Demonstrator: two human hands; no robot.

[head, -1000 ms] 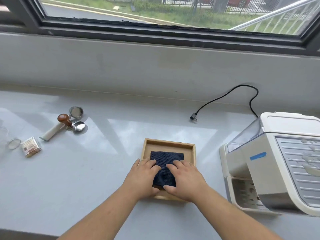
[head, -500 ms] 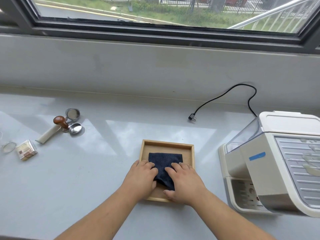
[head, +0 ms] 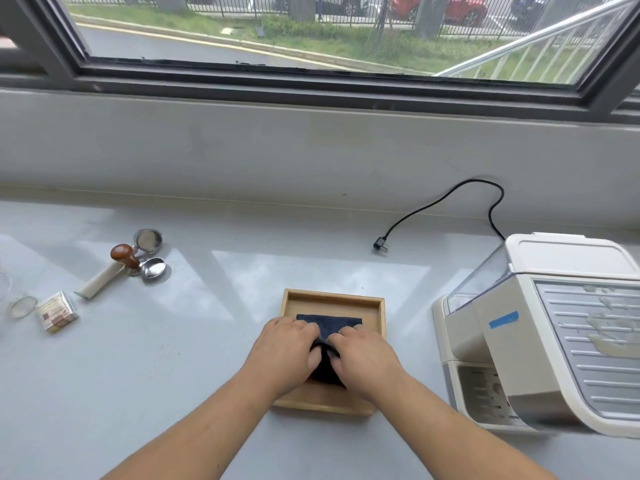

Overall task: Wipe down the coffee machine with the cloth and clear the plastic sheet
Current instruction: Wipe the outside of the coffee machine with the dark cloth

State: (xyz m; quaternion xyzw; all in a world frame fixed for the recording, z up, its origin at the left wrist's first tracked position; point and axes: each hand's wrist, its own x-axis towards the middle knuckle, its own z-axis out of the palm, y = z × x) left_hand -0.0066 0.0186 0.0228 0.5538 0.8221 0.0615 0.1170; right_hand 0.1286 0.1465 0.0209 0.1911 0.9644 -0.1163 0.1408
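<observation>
Cloth (head: pixel 329 323) still in the tray (head: pixel 332 296), lower centre, but left hand (head: pixel 287 348) and right hand (head: pixel 367 355) went from flat to bunching and gripping it. Guess pickup's on, coffee machine (head: pixel 554 327) wipe next.

The tray (head: pixel 333 295) lies on the counter (head: pixel 166 382) straight before you, with the cloth (head: pixel 330 323) in it. Your left hand (head: pixel 285 348) grips the cloth from its nine o'clock side and your right hand (head: pixel 367 355) from its three o'clock side, the two close together. From the tray, the coffee machine (head: pixel 540 341) stands at three o'clock, near but apart. The plug (head: pixel 379 244) lies at one o'clock. The tamper (head: pixel 124 255) lies at ten o'clock, well apart, with two metal cups (head: pixel 154 268) just beside it. The packet (head: pixel 57 315) lies at nine o'clock, farther out.
</observation>
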